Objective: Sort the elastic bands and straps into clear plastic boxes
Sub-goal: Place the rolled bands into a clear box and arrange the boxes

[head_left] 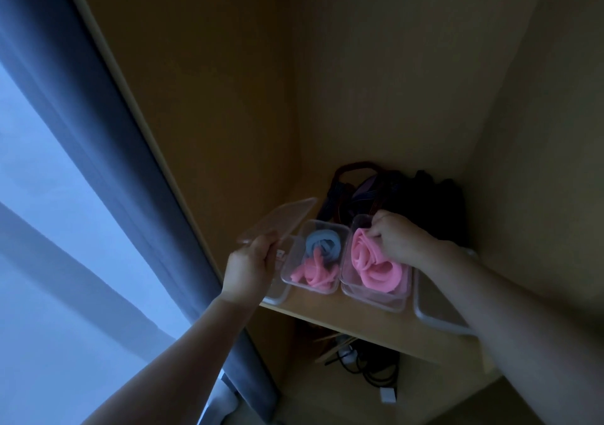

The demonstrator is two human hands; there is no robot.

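Observation:
Two clear plastic boxes stand side by side on a wooden shelf. The left box holds a blue-grey coiled band and thin pink bands. The right box holds a wide pink coiled band. My right hand reaches into the right box, its fingers curled on the pink band. My left hand grips a clear lid, tilted up left of the boxes. A pile of dark straps lies behind the boxes.
Another clear box or lid lies at the shelf's right front, partly under my right forearm. One more clear box sits under my left hand. Cables and a white plug lie below the shelf. A blue curtain hangs left.

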